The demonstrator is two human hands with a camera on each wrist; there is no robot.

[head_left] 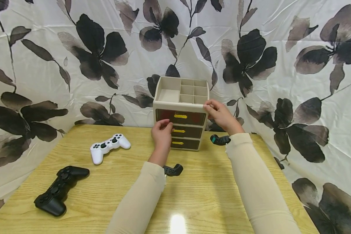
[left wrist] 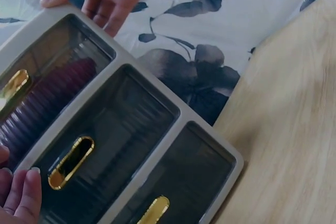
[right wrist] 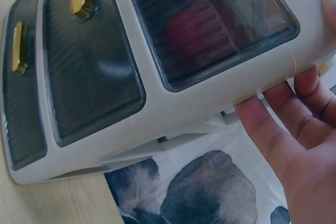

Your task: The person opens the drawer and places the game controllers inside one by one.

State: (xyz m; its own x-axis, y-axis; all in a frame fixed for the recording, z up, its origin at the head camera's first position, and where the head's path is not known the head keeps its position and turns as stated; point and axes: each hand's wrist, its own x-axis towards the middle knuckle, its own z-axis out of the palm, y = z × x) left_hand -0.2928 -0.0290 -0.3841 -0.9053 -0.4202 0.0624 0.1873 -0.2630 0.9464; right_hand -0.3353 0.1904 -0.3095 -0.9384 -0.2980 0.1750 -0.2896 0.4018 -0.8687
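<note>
A beige desktop organizer [head_left: 175, 104] with three dark see-through drawers stands toward the back of the table. All three drawers look closed, each with a gold handle [head_left: 180, 116]. Dark red shows through the front of the top drawer [left wrist: 79, 74]. At the organizer's upper right corner, my right hand [head_left: 221, 116] grips the frame, thumb on the front and fingers [right wrist: 268, 124] against the side. My left hand [head_left: 161, 136] is bent loosely before the left part of the drawers, holding nothing visible; its fingertips [left wrist: 32, 179] are close to the middle drawer.
On the left of the wooden table [head_left: 128, 195] lie a white game controller [head_left: 109, 147] and, nearer, a black one [head_left: 61, 190]. Open compartments [head_left: 187, 90] top the organizer. A floral cloth [head_left: 120, 39] hangs behind. Black wrist devices [head_left: 174, 170] sit below both wrists.
</note>
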